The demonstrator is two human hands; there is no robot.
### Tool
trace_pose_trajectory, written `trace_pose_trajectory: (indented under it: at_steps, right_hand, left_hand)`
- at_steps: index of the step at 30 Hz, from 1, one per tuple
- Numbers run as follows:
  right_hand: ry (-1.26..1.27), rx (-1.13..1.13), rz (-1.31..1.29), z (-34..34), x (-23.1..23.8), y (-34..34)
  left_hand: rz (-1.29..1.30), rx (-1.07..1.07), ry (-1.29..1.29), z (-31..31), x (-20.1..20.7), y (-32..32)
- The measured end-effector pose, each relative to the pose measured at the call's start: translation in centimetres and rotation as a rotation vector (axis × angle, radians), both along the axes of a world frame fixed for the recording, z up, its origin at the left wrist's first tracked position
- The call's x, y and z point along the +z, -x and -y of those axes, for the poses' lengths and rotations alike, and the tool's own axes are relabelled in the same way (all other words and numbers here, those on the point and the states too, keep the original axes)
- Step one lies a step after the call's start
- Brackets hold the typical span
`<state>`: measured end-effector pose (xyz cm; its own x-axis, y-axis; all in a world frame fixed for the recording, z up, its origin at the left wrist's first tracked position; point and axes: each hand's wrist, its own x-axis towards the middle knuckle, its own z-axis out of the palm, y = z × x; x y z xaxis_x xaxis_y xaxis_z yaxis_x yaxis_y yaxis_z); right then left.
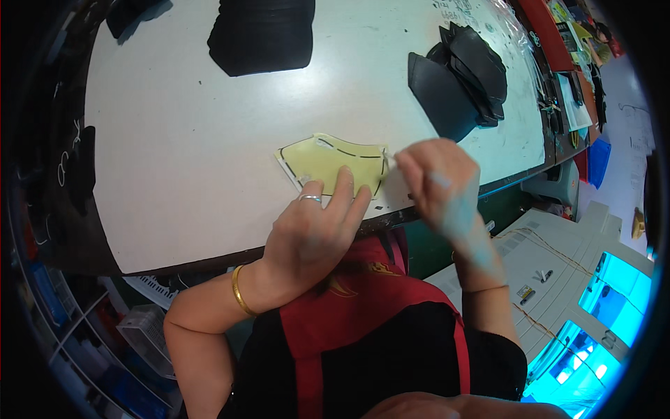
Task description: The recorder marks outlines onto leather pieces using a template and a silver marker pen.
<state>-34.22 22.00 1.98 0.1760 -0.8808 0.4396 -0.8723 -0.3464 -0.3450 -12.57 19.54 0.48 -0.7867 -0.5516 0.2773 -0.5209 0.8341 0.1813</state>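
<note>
On the table (160,140), near its edge at our side, lies the yellow sheet (317,160) — we judge it light, rather stiff, likely to slide. The left hand (317,227) rests on it with spread fingers; the right hand (443,185) seems closed on a thin pale tool (390,159), too blurred to name. We would grasp the sheet's outer rim.

The left hand (314,227) partly hides the yellow piece (314,157), and the larger far black stack (262,35) is cut off.
</note>
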Motion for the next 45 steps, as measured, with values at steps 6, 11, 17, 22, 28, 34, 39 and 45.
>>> trace_pose_trajectory:
  at_steps: [6,11,17,22,28,34,39,45]
  right_hand:
    - [-0.141,0.095,0.21,-2.1,1.2,-0.6]
    - [-0.453,-0.182,0.394,3.1,0.4,-0.7]
    - [-0.521,0.037,0.439,2.2,0.9,2.2]
    - [-0.127,-0.447,0.091,2.0,0.8,9.8]
    - [-0.374,-0.23,0.62,1.4,1.5,3.2]
    - [-0.515,0.02,0.464,3.4,-0.7,0.1]
    - [-0.46,0.071,0.326,3.8,-2.0,-0.2]
    - [-0.378,0.063,0.135,3.6,-2.0,-0.9]
  left_hand:
    - [-0.029,-0.022,0.101,0.3,-0.9,0.3]
    - [-0.006,-0.013,0.141,0.6,-1.0,0.0]
    - [-0.076,-0.138,0.054,3.5,-0.6,-0.8]
    - [-0.052,0.284,0.262,12.5,-1.1,-2.3]
    - [-0.029,-0.019,-0.054,2.6,-0.9,-2.1]
    - [-0.347,0.05,-0.02,1.9,-2.5,-3.1]
    - [-0.374,0.084,-0.108,1.5,-2.7,-3.1]
    - [-0.216,0.109,-0.099,1.4,-1.5,-2.4]
